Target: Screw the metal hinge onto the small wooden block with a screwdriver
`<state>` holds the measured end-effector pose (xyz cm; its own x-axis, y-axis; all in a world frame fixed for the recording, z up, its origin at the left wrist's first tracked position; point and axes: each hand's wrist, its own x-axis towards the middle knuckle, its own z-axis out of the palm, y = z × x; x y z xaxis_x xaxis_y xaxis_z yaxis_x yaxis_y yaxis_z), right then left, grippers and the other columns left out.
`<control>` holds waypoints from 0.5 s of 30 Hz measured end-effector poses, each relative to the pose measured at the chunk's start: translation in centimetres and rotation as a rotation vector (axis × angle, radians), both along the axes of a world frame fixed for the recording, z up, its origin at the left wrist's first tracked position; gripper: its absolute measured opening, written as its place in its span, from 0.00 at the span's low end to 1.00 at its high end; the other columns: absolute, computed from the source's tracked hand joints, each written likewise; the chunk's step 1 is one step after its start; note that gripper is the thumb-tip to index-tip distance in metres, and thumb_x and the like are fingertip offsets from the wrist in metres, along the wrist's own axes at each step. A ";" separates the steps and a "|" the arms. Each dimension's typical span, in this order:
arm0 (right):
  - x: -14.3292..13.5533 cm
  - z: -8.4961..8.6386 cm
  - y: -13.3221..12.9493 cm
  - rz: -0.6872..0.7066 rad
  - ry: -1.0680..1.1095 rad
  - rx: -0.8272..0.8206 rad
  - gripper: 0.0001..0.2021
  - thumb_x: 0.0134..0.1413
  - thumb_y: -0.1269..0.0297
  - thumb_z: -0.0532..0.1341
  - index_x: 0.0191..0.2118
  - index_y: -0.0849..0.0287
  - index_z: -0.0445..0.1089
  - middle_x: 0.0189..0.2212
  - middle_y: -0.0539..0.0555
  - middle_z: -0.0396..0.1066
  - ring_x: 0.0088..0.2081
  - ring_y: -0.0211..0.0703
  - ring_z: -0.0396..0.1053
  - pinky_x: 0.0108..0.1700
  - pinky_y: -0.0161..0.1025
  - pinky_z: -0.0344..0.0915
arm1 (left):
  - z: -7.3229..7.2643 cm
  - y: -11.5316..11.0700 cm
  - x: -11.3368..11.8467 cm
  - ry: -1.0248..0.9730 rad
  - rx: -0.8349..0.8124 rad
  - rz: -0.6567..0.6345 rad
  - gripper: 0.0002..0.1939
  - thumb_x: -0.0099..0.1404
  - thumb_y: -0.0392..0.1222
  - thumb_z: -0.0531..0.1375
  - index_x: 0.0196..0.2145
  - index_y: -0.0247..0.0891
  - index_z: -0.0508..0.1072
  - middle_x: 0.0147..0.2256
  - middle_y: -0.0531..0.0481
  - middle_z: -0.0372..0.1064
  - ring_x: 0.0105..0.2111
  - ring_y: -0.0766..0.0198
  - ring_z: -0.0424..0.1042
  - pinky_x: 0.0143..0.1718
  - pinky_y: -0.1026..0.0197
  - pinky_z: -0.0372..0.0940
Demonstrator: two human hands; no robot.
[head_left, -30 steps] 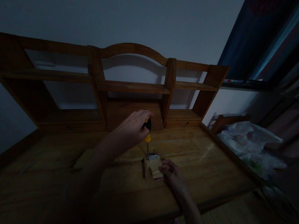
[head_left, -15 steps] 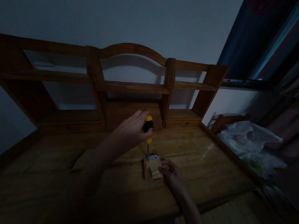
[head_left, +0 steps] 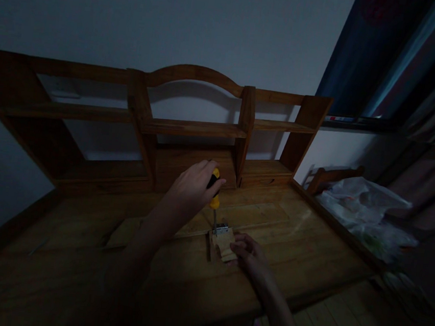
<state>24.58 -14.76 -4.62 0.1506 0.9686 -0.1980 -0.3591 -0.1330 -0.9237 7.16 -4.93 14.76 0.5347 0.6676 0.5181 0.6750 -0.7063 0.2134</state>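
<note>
My left hand [head_left: 194, 184] is wrapped round the yellow and black handle of a screwdriver [head_left: 214, 202], held nearly upright. The screwdriver's shaft points down to a small metal hinge [head_left: 221, 228] at the far edge of a small wooden block [head_left: 225, 243]. Whether the tip sits in a screw is too small to tell. Fingers of my right hand [head_left: 249, 253] pinch the near right side of that block, close to the tabletop. A darker strip [head_left: 209, 247] shows along the block's left side.
The block is over a wooden desk [head_left: 291, 231] with a raised right edge. Behind it stands a wooden shelf unit [head_left: 193, 127] against the wall. A flat wooden board [head_left: 124, 231] lies left, partly behind my left arm. Plastic bags [head_left: 364, 197] sit beyond the desk's right side.
My left hand has turned a little round the screwdriver handle, and its thumb now points more to the right. The right hand and the block stay nearly where they were.
</note>
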 end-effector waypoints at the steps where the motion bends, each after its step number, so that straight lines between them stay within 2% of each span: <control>1: 0.0 0.0 0.0 -0.004 -0.002 -0.002 0.17 0.39 0.56 0.71 0.34 0.55 0.67 0.26 0.47 0.70 0.30 0.44 0.71 0.30 0.39 0.69 | 0.1 0.0 0.0 0.000 -0.003 -0.006 0.17 0.68 0.45 0.54 0.52 0.35 0.66 0.44 0.42 0.70 0.44 0.54 0.71 0.47 0.52 0.65; 4: -0.1 0.1 -0.1 -0.005 -0.007 0.000 0.16 0.40 0.56 0.70 0.34 0.54 0.67 0.27 0.47 0.70 0.30 0.44 0.71 0.30 0.40 0.69 | 0.2 -0.3 -0.2 -0.027 -0.021 -0.049 0.21 0.66 0.39 0.54 0.56 0.36 0.62 0.50 0.41 0.68 0.48 0.55 0.69 0.50 0.53 0.64; 7: 0.0 -0.1 0.0 0.002 0.004 0.001 0.16 0.40 0.57 0.70 0.34 0.55 0.66 0.27 0.47 0.70 0.29 0.43 0.71 0.29 0.40 0.69 | 0.2 -0.6 -0.2 -0.039 -0.041 -0.079 0.21 0.65 0.36 0.54 0.56 0.35 0.61 0.49 0.41 0.68 0.47 0.56 0.69 0.50 0.54 0.64; 10: 0.1 -0.4 0.1 0.000 0.009 0.007 0.15 0.41 0.57 0.70 0.34 0.55 0.66 0.27 0.48 0.70 0.29 0.43 0.71 0.29 0.39 0.69 | -0.1 -0.4 0.0 -0.042 -0.002 -0.046 0.18 0.67 0.42 0.55 0.52 0.35 0.64 0.44 0.42 0.68 0.44 0.55 0.69 0.48 0.53 0.64; 13: 0.1 -0.6 0.1 0.003 0.010 0.019 0.15 0.42 0.58 0.69 0.34 0.55 0.67 0.27 0.48 0.70 0.30 0.43 0.71 0.29 0.39 0.69 | -0.3 0.0 0.3 -0.035 0.028 0.010 0.19 0.67 0.52 0.56 0.50 0.36 0.67 0.41 0.44 0.67 0.41 0.55 0.69 0.45 0.54 0.65; 15: 0.0 -0.5 0.1 0.004 0.011 0.020 0.15 0.42 0.58 0.70 0.34 0.55 0.67 0.27 0.47 0.70 0.30 0.43 0.71 0.29 0.40 0.69 | -0.1 0.2 0.3 -0.005 0.030 0.054 0.19 0.68 0.54 0.56 0.49 0.38 0.68 0.39 0.45 0.68 0.38 0.56 0.69 0.41 0.56 0.65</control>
